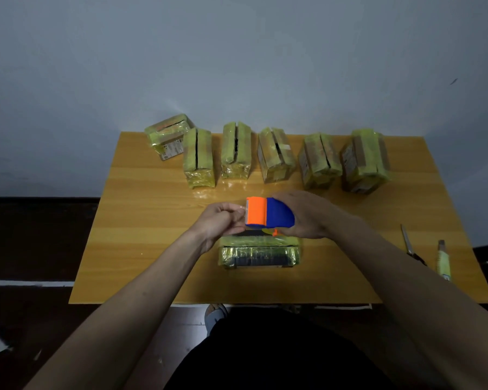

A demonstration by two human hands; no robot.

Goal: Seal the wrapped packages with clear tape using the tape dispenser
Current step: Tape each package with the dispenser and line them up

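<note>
Tape dispenser (269, 213), blue with an orange front, is held above the near middle of the wooden table (141, 220), the right hand (307, 218) gripping its blue body with fingers curled round it. The left hand (223, 222) sits at the orange end, its fingertips pinching what looks like the clear tape end, directly over a wrapped package (261, 254) lying flat near the table's front edge. Six more yellow-wrapped packages (235, 152) stand in a row along the far edge, while scissors (410, 244) and a utility knife (443, 258) lie well apart at the right.
</note>
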